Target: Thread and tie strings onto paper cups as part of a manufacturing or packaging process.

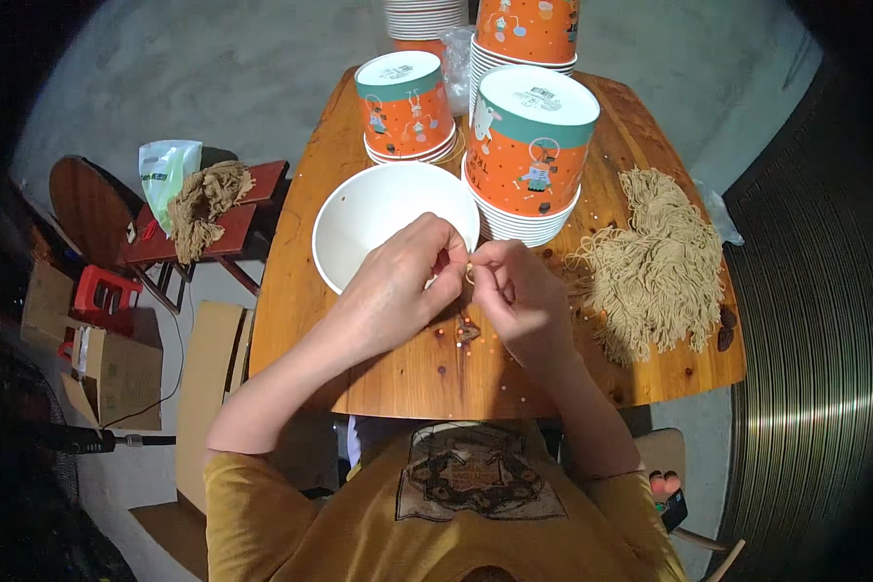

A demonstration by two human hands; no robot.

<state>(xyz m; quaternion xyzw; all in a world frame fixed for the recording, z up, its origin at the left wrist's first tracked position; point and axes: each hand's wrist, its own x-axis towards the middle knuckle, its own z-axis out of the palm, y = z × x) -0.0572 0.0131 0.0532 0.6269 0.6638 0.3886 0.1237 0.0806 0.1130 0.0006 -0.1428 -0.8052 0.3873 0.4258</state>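
Note:
My left hand [398,281] and my right hand [526,303] meet over the middle of the wooden table, fingertips pinched close together. Between them shows a small loop of thin beige string [470,273], largely hidden by the fingers. Just beyond my left hand, a white paper tub [344,228] stands with its mouth up, and the hand covers part of its near rim. A thick bundle of beige strings [655,272] lies spread on the table to the right of my right hand.
Upside-down stacks of orange and green paper tubs [529,155] [407,112] stand behind my hands. Tiny pale bits dot the wooden table [407,383]. At left, a small red-brown table [247,209] bears another string bundle [204,209] and a plastic bag [165,170]. Cardboard boxes [116,378] sit below.

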